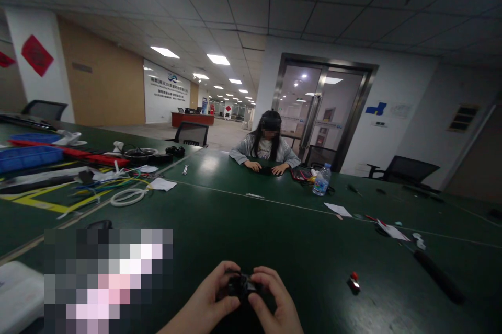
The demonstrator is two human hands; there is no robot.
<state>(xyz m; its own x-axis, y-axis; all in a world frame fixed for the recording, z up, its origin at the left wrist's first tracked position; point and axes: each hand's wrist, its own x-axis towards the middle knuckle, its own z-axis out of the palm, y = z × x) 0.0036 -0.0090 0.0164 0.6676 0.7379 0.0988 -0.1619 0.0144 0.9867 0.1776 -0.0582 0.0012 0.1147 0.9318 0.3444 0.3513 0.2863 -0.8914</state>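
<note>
Between both hands is a small black object (243,286) with a shiny part at its middle; its kind is too dark to make out. My left hand (214,295) grips it from the left, thumb in front and fingers curled behind. From the right, my right hand (276,300) closes on the same object with thumb and fingers. It is held low over the dark green table (219,219) near its front edge. To the right of my hands lies a small red and silver piece (354,283), apart from them.
A black-handled tool (437,275) lies at right, near white papers (392,230). A water bottle (321,180) stands farther back. Opposite sits a person (270,146) with hands on the table. At left are a white coiled cable (128,197), blue trays (29,159) and loose wires.
</note>
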